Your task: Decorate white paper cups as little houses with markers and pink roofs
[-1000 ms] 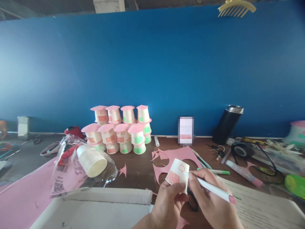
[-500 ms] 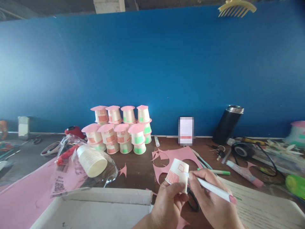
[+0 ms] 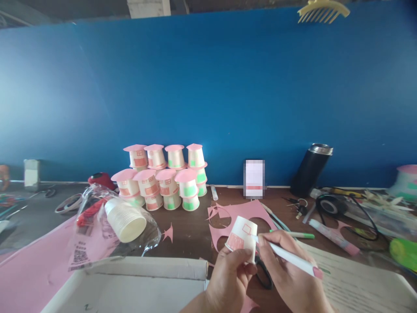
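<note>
My left hand (image 3: 230, 276) is closed around a white paper cup (image 3: 250, 243), held upside down and tilted. On the cup's side are a filled red rectangle and, above it, a small red square outline. Between the fingers of my right hand (image 3: 289, 269) is a white marker (image 3: 291, 257) with a pink end; its tip is at the cup, by the square's lower corner. Beneath my hands, partly hidden, lie black-handled scissors (image 3: 264, 274). Just behind the cup is a pink paper sheet (image 3: 257, 209) with round cut-outs.
Stacked cups with pink paper roofs (image 3: 168, 180) stand at the back left. Before them lies a plastic bag with nested paper cups (image 3: 128, 221). A white box (image 3: 137, 287) is at front left. A black flask (image 3: 311, 171) leans at the wall; printed paper (image 3: 361, 278) lies right.
The cup has shifted very slightly to the left in my left hand. The marker tip stays at the cup near the square; little else differs.
</note>
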{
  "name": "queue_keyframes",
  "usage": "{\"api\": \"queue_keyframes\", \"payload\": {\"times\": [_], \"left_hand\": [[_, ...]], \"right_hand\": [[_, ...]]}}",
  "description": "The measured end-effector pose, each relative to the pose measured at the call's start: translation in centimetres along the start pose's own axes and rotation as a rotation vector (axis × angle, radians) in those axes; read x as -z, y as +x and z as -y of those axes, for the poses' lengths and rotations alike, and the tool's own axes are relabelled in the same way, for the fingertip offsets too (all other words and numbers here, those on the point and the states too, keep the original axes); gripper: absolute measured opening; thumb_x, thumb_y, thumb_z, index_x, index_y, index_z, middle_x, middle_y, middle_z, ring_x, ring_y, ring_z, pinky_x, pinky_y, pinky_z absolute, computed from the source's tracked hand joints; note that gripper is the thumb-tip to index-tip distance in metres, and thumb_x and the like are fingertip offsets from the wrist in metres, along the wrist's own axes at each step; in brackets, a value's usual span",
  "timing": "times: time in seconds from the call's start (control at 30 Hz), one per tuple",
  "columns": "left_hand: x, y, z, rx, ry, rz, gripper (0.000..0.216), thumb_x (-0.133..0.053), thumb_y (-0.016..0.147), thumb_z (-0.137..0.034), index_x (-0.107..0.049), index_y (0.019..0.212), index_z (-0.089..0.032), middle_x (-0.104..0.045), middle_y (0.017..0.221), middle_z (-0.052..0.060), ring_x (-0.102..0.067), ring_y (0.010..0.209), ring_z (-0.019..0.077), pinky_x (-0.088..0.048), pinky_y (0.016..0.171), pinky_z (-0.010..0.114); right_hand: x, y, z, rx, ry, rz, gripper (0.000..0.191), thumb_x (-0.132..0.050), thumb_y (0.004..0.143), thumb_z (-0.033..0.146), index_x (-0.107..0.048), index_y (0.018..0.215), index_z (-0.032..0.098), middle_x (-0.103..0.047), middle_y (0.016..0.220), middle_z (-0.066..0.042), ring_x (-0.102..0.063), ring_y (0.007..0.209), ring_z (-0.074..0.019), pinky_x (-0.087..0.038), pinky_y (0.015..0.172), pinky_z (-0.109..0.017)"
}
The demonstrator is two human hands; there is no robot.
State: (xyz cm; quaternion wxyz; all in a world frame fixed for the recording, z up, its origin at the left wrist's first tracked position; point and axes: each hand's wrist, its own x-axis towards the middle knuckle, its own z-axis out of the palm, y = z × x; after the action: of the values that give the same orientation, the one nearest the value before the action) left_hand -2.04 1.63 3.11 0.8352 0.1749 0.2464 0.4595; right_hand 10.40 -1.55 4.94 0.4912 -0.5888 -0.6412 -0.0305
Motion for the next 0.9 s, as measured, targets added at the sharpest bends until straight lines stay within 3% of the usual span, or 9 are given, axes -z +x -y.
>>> {"api": "queue_keyframes", "payload": {"times": [0.33, 0.9], "left_hand": [[0.1, 0.4, 0.37, -0.009, 0.018, -0.019, 0.025, -0.074, 0.06, -0.012, -0.071, 0.085, -0.011, -0.063, 0.076, 0.004, -0.05, 0.064, 0.0102, -0.038, 0.056, 0.022], [0.08, 0.15, 0.34, -0.009, 0.087, 0.009, 0.027, -0.078, 0.058, -0.015, -0.073, 0.085, -0.01, -0.064, 0.074, 0.003, -0.05, 0.063, 0.0094, -0.036, 0.056, 0.021]], "right_hand": [[0.45, 0.15, -0.41, -0.003, 0.025, -0.076, 0.007, -0.058, 0.089, 0.03, -0.06, 0.087, 0.023, -0.062, 0.07, 0.003, -0.06, 0.057, -0.012, -0.047, 0.055, -0.022], [0.52, 0.4, 0.11, 0.011, 0.003, -0.056, 0.013, -0.056, 0.09, 0.033, -0.058, 0.081, 0.023, -0.061, 0.063, 0.003, -0.057, 0.049, -0.0119, -0.048, 0.052, -0.023]]}}
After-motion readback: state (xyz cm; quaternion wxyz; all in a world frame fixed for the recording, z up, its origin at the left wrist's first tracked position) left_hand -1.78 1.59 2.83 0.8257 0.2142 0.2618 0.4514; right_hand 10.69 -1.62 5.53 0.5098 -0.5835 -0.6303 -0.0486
